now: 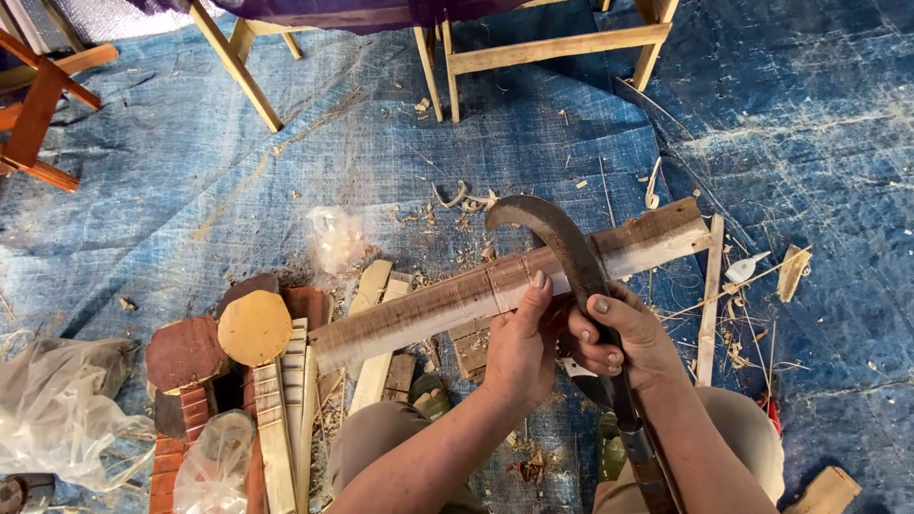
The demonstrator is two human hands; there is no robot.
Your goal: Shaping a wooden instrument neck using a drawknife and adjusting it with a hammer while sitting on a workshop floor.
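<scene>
While the left hand [519, 347] is clasping one long wooden plank [505, 286] lying across centre, the right hand [624, 338] is gripping a curved dark blade [562, 243] resting over it. At eight o'clock, probably two octagonal wooden pieces [255, 328] are crowding slats; two clear plastic bags [57, 409] are lying beyond.

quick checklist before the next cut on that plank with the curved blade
1. Left hand grips the long plank: ok.
2. Right hand grips the curved blade: ok.
3. Blade lies across the plank: ok.
4. Left thumb sits right beside the blade: not ok.
5. Plank steady on the wood pieces under it: cannot tell.
6. Shavings on the blue tarp near the work: not ok.
</scene>
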